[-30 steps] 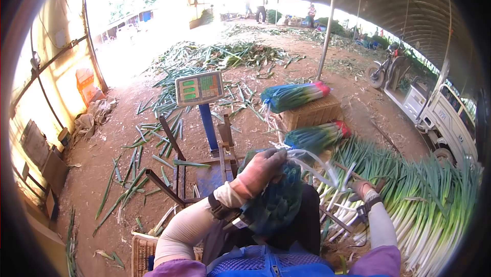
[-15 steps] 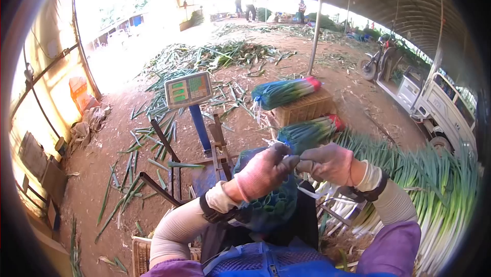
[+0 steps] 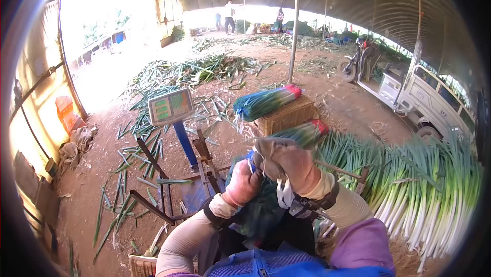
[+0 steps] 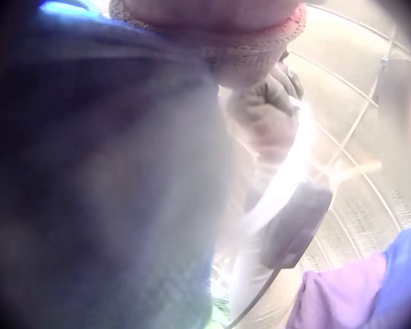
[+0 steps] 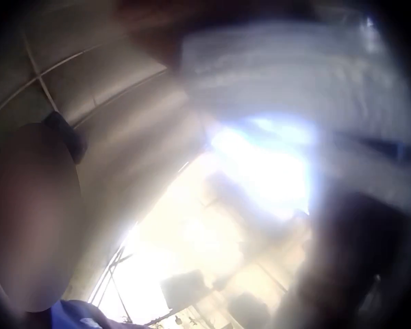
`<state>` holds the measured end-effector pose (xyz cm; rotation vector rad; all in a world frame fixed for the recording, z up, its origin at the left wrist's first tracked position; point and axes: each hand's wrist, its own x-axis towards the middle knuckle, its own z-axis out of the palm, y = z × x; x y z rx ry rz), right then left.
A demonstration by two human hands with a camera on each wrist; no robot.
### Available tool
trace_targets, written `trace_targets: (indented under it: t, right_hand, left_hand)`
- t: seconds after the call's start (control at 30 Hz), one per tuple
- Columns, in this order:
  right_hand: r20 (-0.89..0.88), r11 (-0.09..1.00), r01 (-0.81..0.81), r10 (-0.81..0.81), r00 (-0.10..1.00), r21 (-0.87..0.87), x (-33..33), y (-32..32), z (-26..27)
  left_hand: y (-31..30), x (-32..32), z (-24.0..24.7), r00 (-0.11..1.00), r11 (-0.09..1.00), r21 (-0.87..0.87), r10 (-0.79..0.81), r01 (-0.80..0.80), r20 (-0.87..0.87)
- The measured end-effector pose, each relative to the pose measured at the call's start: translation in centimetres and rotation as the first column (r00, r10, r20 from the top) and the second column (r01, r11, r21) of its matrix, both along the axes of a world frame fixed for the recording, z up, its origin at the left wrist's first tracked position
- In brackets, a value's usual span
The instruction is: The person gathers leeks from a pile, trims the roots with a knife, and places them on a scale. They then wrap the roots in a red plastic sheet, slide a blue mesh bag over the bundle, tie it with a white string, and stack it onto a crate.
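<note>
A blue net bag (image 3: pixel 258 215) stuffed with cut scallions stands upright at the lap. My gloved left hand (image 3: pixel 243 182) grips its gathered top, where blue netting shows by the thumb. Right beside it, my gloved right hand (image 3: pixel 289 162) is curled round a white plastic strip (image 3: pixel 284 194) whose loose end hangs below the fingers. In the left wrist view the bag (image 4: pixel 109 185) fills the left side, and the strip (image 4: pixel 294 151) trails from the right hand (image 4: pixel 267 113). The right wrist view is mostly blurred and glaring.
Ahead stands a scale (image 3: pixel 171 107) with metal frame bars around it. One netted scallion bundle (image 3: pixel 268 102) lies on a wicker crate (image 3: pixel 286 116), another (image 3: pixel 304 133) in front. Loose scallions (image 3: pixel 409 175) spread at right. A cargo tricycle (image 3: pixel 409 90) is parked behind.
My right hand came in from the far right with the strip, met the left at the bag's top, and now sits higher beside it. The head view has turned rightward.
</note>
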<state>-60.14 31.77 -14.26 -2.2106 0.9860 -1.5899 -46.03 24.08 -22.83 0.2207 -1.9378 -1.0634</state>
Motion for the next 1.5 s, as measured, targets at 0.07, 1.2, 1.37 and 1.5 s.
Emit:
trace_targets:
  t: [0.07, 1.2, 1.37, 1.5]
  right_hand:
    - [0.134, 0.990, -0.123, 0.113, 0.985, 0.074, 1.1, 0.1, 2.2]
    - [-0.434, 0.635, 0.046, 0.472, 0.767, 0.772, 9.0, 8.7, -3.9]
    - [-0.665, 0.703, 0.231, 0.438, 0.605, 0.673, 6.7, 8.9, -2.2]
    - [-0.259, 0.542, -0.075, 0.512, 0.819, 0.837, 3.4, 7.7, -2.5]
  left_hand:
    - [0.8, -0.4, 1.4, 0.968, 0.919, -0.310, 0.252, -0.241, -0.006]
    - [4.4, 11.1, 1.4, 0.792, 0.073, 0.889, -0.491, 0.452, -0.363]
    - [3.3, 10.9, 3.6, 0.724, 0.236, 0.884, -0.673, 0.403, -0.150]
    - [5.3, 11.7, 7.1, 0.637, 0.976, 0.187, -0.214, 0.111, 0.741]
